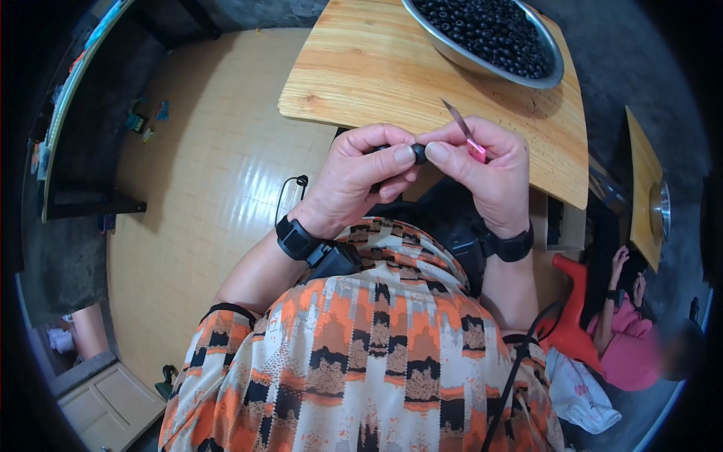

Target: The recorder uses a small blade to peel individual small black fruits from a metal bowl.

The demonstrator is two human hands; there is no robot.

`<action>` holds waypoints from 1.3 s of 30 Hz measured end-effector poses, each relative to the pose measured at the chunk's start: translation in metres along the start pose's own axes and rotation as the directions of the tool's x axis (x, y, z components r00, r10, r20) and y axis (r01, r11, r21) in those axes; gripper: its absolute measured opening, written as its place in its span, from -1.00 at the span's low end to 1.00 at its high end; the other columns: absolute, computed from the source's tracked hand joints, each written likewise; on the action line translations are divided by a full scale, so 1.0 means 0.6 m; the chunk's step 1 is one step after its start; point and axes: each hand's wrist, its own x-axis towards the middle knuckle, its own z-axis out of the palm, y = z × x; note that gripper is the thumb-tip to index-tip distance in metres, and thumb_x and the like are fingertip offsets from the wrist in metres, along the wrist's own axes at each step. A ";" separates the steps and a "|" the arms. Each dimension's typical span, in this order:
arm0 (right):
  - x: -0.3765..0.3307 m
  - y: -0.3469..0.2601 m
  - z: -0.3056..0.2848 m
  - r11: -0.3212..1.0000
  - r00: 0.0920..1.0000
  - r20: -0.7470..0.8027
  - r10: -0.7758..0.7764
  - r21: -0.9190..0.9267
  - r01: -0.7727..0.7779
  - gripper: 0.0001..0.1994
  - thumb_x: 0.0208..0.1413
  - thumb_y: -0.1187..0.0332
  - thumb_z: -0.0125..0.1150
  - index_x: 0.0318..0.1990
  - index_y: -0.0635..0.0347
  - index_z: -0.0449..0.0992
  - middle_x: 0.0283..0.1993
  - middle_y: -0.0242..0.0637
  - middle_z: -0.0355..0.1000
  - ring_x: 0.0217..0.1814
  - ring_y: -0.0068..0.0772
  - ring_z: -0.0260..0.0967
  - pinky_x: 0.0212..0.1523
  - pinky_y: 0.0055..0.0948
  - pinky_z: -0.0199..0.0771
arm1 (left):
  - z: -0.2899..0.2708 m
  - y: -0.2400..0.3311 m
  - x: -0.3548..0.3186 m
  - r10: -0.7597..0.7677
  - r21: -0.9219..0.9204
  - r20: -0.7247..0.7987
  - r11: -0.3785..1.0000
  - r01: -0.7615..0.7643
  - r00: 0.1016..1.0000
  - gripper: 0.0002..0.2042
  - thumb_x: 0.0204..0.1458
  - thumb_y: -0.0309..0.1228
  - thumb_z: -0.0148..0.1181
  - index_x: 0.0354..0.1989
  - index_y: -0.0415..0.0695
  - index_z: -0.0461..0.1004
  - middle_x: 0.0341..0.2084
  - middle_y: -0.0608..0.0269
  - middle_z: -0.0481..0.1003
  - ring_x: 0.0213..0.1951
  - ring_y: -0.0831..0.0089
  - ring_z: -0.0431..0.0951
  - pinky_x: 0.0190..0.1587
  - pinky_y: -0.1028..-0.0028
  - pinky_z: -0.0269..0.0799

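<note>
Both my hands meet above the near edge of the wooden table. My left hand is closed, pinching a small black round piece between thumb and finger. More black shows among its curled fingers, too hidden to make out. My right hand is closed too, its thumb tip against the same piece. A small knife with a pink handle is held in its fingers, the narrow blade pointing up and away to the left. Further off, a metal bowl holds many black pieces, several with holes showing.
The bowl stands on a light wooden table with dark crumbs near it. A black cable runs along my right side. At the far right, a person in pink sits on a red chair by another wooden table.
</note>
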 end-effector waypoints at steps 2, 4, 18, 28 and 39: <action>0.001 0.004 -0.002 0.997 1.000 0.000 -0.015 -0.082 0.015 -0.86 0.09 0.49 0.26 -0.22 0.35 0.57 -0.38 -0.38 0.52 -0.41 -0.73 0.36 -0.38 -0.73 0.36 | 0.001 0.000 0.002 -0.014 -0.027 0.024 1.000 0.014 1.000 -0.80 0.15 -0.29 0.15 -0.22 -0.18 0.47 -0.57 0.35 0.40 -0.61 0.66 0.25 -0.59 0.66 0.13; 0.002 0.005 0.002 0.991 0.994 -0.097 -0.039 -0.132 0.026 -0.86 0.08 0.46 0.28 -0.24 0.33 0.56 -0.43 -0.45 0.49 -0.44 -0.78 0.29 -0.43 -0.75 0.25 | 0.003 0.002 0.003 -0.027 -0.054 0.047 0.998 0.029 0.999 -0.78 0.16 -0.27 0.13 -0.23 -0.18 0.47 -0.58 0.35 0.39 -0.62 0.67 0.24 -0.60 0.66 0.12; -0.013 -0.023 0.009 0.645 0.926 0.173 -0.335 -0.675 0.359 -0.82 0.01 0.39 0.24 -0.53 0.27 0.43 -0.61 -0.23 0.30 -0.58 -0.22 0.26 -0.54 -0.35 0.23 | -0.002 -0.005 0.010 0.039 -0.135 0.043 0.990 -0.033 0.998 -0.79 0.19 -0.32 0.11 -0.18 -0.21 0.49 -0.50 0.31 0.46 -0.62 0.64 0.29 -0.61 0.68 0.11; -0.007 -0.013 0.010 0.614 0.910 0.170 -0.379 -0.690 0.384 -0.81 0.00 0.39 0.26 -0.54 0.27 0.42 -0.61 -0.20 0.30 -0.58 -0.18 0.26 -0.54 -0.34 0.24 | -0.002 -0.008 0.012 0.043 -0.170 0.037 0.985 -0.036 0.998 -0.81 0.18 -0.34 0.11 -0.17 -0.20 0.48 -0.49 0.30 0.46 -0.60 0.64 0.30 -0.59 0.69 0.12; 0.004 0.006 -0.008 0.621 0.945 0.124 -0.302 -0.727 0.294 -0.78 0.05 0.37 0.21 -0.57 0.28 0.43 -0.63 -0.16 0.29 -0.60 -0.15 0.27 -0.56 -0.31 0.24 | -0.030 -0.013 0.012 0.049 -0.118 0.158 0.993 -0.030 0.986 -0.80 0.16 -0.33 0.14 -0.22 -0.23 0.49 -0.53 0.28 0.43 -0.62 0.63 0.27 -0.58 0.65 0.14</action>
